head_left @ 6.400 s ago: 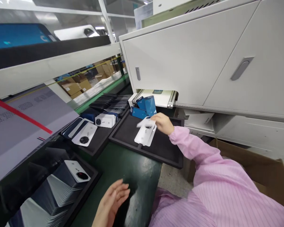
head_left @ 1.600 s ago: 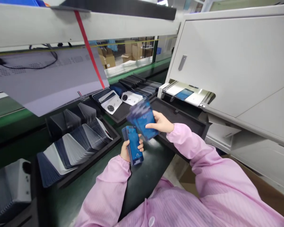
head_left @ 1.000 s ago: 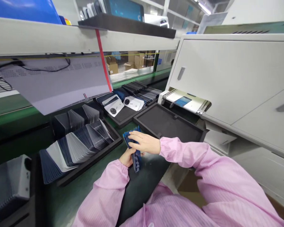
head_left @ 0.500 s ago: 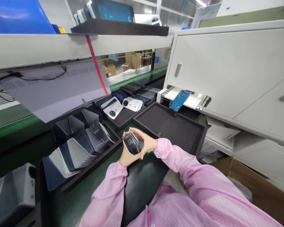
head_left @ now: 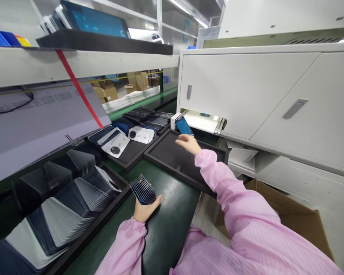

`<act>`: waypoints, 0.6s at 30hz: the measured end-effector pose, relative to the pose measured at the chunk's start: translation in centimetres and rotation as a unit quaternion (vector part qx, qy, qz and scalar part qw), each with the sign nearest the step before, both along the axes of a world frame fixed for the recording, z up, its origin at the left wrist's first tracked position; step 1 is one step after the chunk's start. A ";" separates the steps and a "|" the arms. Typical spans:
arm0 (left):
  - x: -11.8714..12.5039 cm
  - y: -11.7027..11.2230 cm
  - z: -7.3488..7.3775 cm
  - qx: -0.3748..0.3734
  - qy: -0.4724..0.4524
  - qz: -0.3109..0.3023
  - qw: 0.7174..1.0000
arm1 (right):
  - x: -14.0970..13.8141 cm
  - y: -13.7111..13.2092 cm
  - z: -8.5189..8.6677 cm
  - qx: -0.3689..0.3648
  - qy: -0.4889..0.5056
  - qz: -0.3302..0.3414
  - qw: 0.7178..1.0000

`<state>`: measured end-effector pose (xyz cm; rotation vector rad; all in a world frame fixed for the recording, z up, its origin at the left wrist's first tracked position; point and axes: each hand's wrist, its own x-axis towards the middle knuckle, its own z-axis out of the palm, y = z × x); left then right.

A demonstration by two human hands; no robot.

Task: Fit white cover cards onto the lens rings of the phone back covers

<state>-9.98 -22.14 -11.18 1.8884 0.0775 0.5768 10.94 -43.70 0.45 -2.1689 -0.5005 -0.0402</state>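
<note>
My left hand [head_left: 145,209] grips a fanned stack of thin blue panels [head_left: 142,190] above the green bench. My right hand [head_left: 187,143] reaches forward over the empty black tray [head_left: 172,160], fingers closed on the lower end of one blue panel [head_left: 184,125]. That panel sits at the mouth of the white machine's outlet conveyor [head_left: 202,122]. Another small blue piece lies further back on the conveyor.
A black tray [head_left: 123,147] holds white back covers with round camera holes. A long black tray [head_left: 60,214] at left carries rows of upright panels. White cabinet doors [head_left: 240,88] fill the right. A cardboard box [head_left: 286,206] stands below. A grey sheet hangs at left.
My right hand left the stack and reached forward to the blue panel at the conveyor mouth. My left hand lowered, still holding the stack. The view turned right.
</note>
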 end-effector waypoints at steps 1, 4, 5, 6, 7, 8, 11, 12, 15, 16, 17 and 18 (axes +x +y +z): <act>0.0 0.0 -0.1 0.011 0.000 -0.004 1.000 | 1.8 -1.2 0.3 -0.011 0.000 -0.040 0.999; 0.1 0.0 -0.3 0.022 -0.008 -0.013 1.000 | 5.8 -3.7 0.5 -0.046 0.001 -0.144 0.989; 0.1 0.0 -0.4 0.020 -0.012 -0.016 1.000 | 6.7 -4.1 0.5 -0.055 0.001 -0.172 0.984; 0.1 0.1 -0.5 0.017 -0.014 -0.020 1.000 | 7.3 -4.3 0.3 -0.061 0.000 -0.195 0.979; 0.1 0.1 -0.7 0.014 -0.013 -0.024 1.000 | 7.7 -4.3 0.2 -0.065 -0.003 -0.211 0.975; 0.1 0.1 -0.8 0.012 -0.011 -0.027 0.999 | 7.9 -4.0 0.1 -0.067 -0.008 -0.221 0.973; 0.2 0.2 -1.2 -0.007 0.000 -0.027 1.000 | 7.0 -2.4 -0.1 -0.058 -0.043 -0.213 0.974; 0.3 0.2 -1.2 -0.022 0.002 -0.028 0.999 | 6.1 -1.8 -0.1 -0.054 -0.058 -0.197 0.977; 0.5 0.3 -1.0 -0.138 0.004 -0.045 0.989 | 1.8 -0.3 0.1 -0.046 -0.098 -0.103 0.989; 0.5 0.4 -0.8 -0.201 0.008 -0.058 0.978 | 0.1 -0.1 0.4 -0.047 -0.112 -0.058 0.991; 0.6 0.5 -0.6 -0.277 0.014 -0.070 0.958 | -1.4 0.0 0.9 -0.050 -0.124 -0.007 0.991; 0.6 0.7 -0.3 -0.355 0.032 -0.105 0.929 | -2.8 0.1 1.6 -0.053 -0.142 0.065 0.986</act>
